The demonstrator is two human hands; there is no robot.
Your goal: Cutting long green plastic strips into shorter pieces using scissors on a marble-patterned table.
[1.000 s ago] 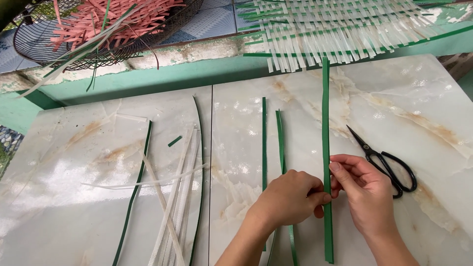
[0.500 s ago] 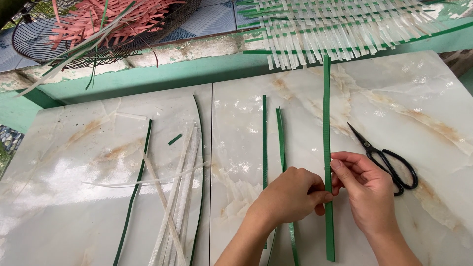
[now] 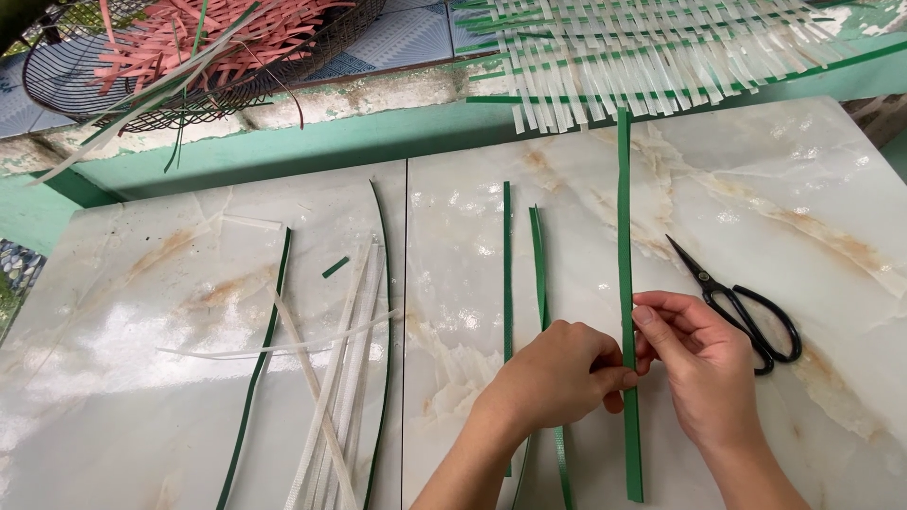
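In the head view, a long green strap (image 3: 624, 236) is seen lying lengthwise on the marble tabletop (image 3: 803, 189), its far end reaching toward a woven mat of white and green strips (image 3: 652, 52) at the far edge, its near end just short of the lower edge of the picture. The strap is pinched at about two thirds of its length from the far end: the left hand (image 3: 553, 378) is closed on it from the left with thumb and forefinger, and the right hand (image 3: 704, 364) is closed on it from the right, the two sets of fingers nearly touching. Whether the strap is being bent or merely held flat there cannot be told, since the spot is covered by the fingers. A sharp kink or a crooked fold could be produced if the pinch is set askew to the strap's edges. The strap is smooth and springy by the look of it, so it could be let slip and flick sideways. Two thinner green strips (image 3: 524, 274) lie just beside the left hand and could be dragged out of place by the wrist. Black scissors (image 3: 742, 307) rest near the right hand, blades pointing away, and could be knocked by it. White strips (image 3: 345, 368) lie well apart to the left.
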